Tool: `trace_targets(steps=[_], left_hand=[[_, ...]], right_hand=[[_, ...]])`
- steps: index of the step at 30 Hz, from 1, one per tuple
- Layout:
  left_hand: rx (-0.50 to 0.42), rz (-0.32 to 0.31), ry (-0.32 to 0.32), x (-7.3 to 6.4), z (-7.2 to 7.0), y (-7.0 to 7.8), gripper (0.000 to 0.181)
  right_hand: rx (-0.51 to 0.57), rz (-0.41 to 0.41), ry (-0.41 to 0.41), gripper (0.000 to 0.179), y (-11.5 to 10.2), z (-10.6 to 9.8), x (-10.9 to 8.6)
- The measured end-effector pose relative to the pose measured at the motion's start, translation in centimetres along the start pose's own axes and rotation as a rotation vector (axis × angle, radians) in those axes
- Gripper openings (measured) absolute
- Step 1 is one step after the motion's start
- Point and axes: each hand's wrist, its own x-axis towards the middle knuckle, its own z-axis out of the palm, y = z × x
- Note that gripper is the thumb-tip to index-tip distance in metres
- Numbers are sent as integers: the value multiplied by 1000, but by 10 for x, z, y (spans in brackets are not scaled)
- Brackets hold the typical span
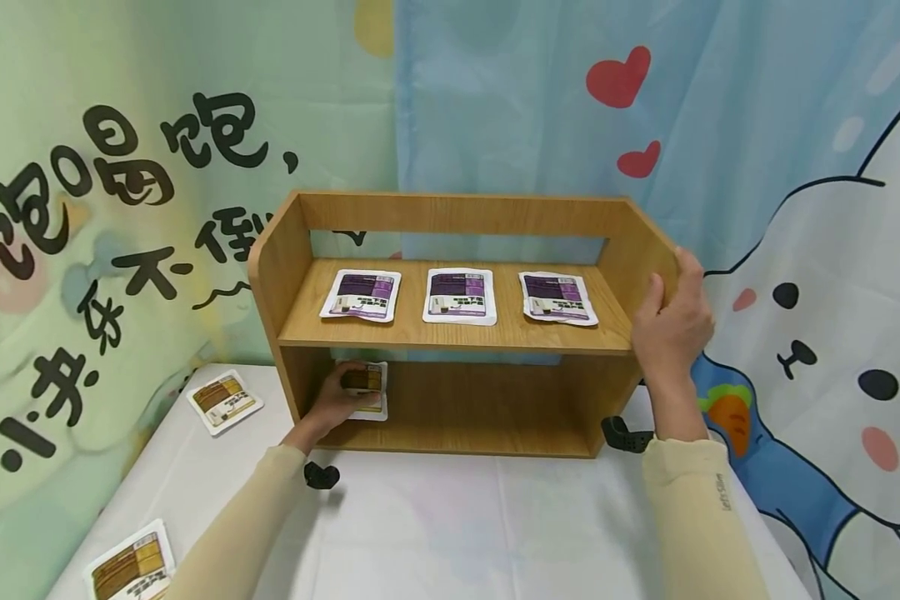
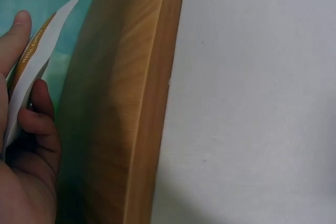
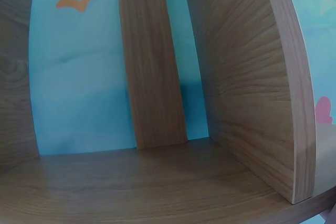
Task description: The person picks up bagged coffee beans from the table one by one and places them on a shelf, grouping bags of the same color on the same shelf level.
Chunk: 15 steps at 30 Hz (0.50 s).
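My left hand [image 1: 339,398] reaches into the lower left of a two-tier wooden shelf [image 1: 465,213] and pinches a flat white packet with a brown label [image 1: 376,377]. In the left wrist view the packet [image 2: 44,51] stands on edge between the thumb [image 2: 14,40] and curled fingers. With my right hand [image 1: 675,325] I grip the shelf's right side panel, thumb on the near face and fingers round the outside. That hand is out of sight in the right wrist view, which shows the shelf's inner boards [image 3: 247,77].
Three purple-labelled packets [image 1: 460,297] lie in a row on the upper tier. Two brown-labelled packets, one by the shelf [image 1: 225,402] and one nearer [image 1: 131,567], lie on the white table [image 1: 435,533] at left. Printed curtains [image 1: 510,108] hang behind.
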Motion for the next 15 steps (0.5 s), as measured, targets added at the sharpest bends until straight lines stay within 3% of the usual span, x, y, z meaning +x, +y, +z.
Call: trace_targets(steps=[5, 7, 15], left_hand=[[44, -16, -15, -2, 1, -3, 66], [59, -7, 0, 2, 2, -16, 67], [154, 23, 20, 3, 6, -21, 65]], right_hand=[[12, 6, -10, 38, -1, -1, 0], [14, 3, -14, 38, -1, -1, 1], [6, -5, -12, 38, -1, 0, -1]])
